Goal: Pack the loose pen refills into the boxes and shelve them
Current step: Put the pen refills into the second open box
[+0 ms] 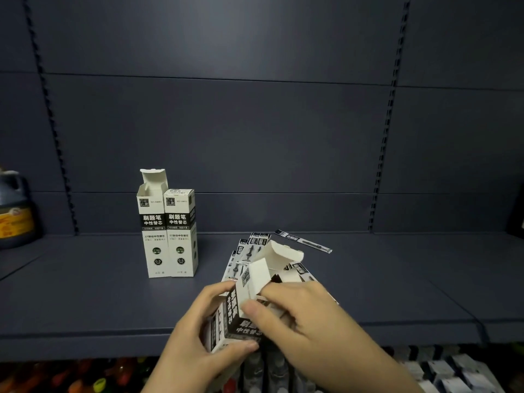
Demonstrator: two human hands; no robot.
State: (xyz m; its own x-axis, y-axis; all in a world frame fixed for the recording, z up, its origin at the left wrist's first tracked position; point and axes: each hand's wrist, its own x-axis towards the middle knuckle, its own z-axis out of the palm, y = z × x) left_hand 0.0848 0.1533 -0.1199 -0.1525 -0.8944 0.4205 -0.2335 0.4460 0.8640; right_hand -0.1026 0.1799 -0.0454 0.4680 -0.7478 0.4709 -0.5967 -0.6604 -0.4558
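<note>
My left hand [195, 333] grips a white-and-black refill box [241, 316] from the left and below, above the shelf's front edge. Its top lid [280, 252] stands open. My right hand [300, 313] pinches a side flap of that box at its mouth. Behind the box, several wrapped pen refills [249, 251] lie in a loose pile on the shelf. One single refill [303, 241] lies apart to the right. Two more boxes stand upright at the left: one with its lid open [153, 231], one closed [183, 234] beside it.
The dark blue shelf board [85, 293] runs across the view with a blue back panel [226, 137] behind it. A dark jug with an orange label [14, 214] stands at the far left. Below the shelf edge are colourful goods [85, 378] and boxed goods [453, 370].
</note>
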